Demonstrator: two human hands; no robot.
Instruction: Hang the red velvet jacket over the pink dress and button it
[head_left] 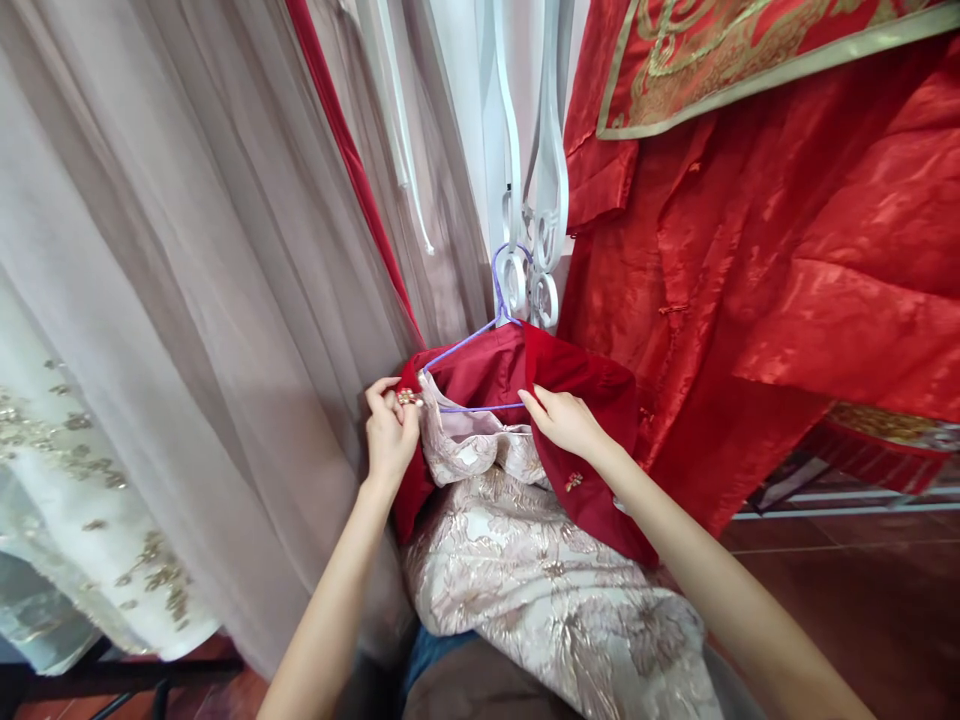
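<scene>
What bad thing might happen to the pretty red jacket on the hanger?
The purple hanger hooks only on a white scroll bracket, so a tug might pull it off. The left hand pinches the red jacket at a gold clasp, which might snag or bend. The right hand presses the other lapel, and the brocade dress underneath might slide off the hanger.

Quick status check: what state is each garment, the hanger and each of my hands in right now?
Red jacket: on the hanger, front open.
Floral brocade dress: under the jacket, draping down.
Purple hanger: hooked on the white scroll bracket.
Left hand: pinching the jacket's left front edge.
Right hand: gripping the jacket's right front edge.
Red satin robe: hanging.
</scene>
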